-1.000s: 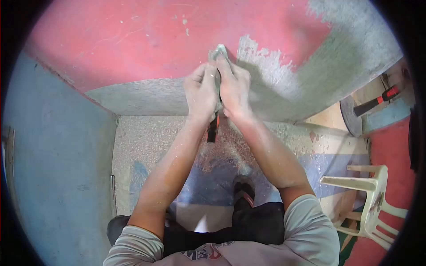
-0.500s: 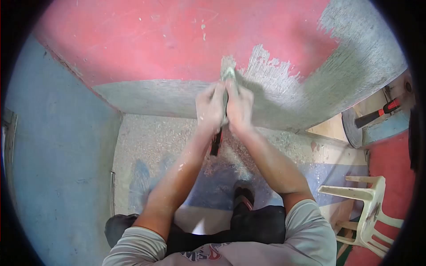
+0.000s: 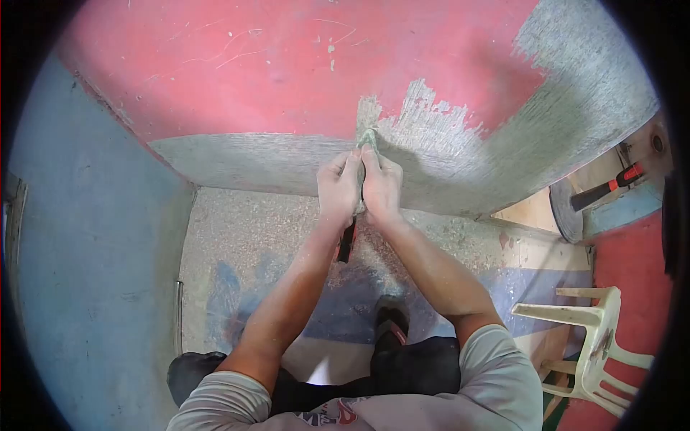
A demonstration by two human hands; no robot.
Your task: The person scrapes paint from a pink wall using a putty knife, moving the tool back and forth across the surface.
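Observation:
Dusty with pale powder, my left hand and my right hand are closed side by side round one tool. Its black and red handle sticks out below my wrists. The tool's tip, pale and greenish, shows just past my thumbs, against the wall. The middle of the tool is hidden by my hands. Pink paint covers the upper wall, and bare grey surface with ragged edges shows at the right and below. A narrow grey strip lies just above the tip.
Paint flakes cover the floor below the wall. A blue wall stands at the left. On the right are a white plastic chair, a round grey disc and a black and red handle. My shoe is below my hands.
Both hands and the tool have moved down the wall, towards my body. The tip now sits lower, with more of the grey strip showing above it. My grip looks the same.

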